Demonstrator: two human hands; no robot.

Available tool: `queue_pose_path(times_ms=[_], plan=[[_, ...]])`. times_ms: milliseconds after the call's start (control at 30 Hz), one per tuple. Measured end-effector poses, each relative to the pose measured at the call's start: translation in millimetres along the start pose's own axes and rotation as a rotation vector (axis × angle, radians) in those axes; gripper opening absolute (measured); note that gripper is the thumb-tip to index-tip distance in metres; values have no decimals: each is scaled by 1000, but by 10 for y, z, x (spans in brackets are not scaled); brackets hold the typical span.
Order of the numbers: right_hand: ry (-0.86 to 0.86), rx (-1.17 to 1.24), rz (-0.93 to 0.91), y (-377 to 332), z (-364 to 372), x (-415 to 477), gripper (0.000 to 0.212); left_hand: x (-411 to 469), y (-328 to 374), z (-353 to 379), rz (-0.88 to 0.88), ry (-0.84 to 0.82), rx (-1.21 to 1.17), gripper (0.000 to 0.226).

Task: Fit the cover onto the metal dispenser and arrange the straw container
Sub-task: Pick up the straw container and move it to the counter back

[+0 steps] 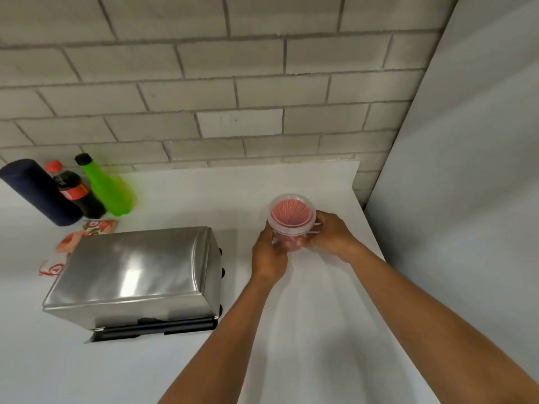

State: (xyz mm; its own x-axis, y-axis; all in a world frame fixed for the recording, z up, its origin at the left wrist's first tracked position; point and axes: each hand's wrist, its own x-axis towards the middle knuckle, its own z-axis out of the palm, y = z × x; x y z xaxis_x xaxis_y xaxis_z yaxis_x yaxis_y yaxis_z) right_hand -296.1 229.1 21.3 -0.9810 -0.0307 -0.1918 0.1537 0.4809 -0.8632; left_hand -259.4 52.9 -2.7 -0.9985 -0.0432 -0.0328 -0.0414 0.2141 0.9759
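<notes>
As both hands (297, 246) clasp straw container (291, 217)

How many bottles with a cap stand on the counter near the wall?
2. The cola bottle with a red cap stands between the dark blue cylinder and the green bottle, which has a black cap. Another could be hidden behind the cylinder.

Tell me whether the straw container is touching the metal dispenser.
Apart. The head view shows a bare strip of white counter between the straw container, held in both hands, and the metal dispenser to its left.
</notes>
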Motion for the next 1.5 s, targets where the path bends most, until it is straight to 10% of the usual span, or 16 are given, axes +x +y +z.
queue_pose_path(times_ms=[1500], plan=[[23, -37, 66, -100, -21, 1061, 83, 1051, -17, 167, -30, 36, 199, 65]])
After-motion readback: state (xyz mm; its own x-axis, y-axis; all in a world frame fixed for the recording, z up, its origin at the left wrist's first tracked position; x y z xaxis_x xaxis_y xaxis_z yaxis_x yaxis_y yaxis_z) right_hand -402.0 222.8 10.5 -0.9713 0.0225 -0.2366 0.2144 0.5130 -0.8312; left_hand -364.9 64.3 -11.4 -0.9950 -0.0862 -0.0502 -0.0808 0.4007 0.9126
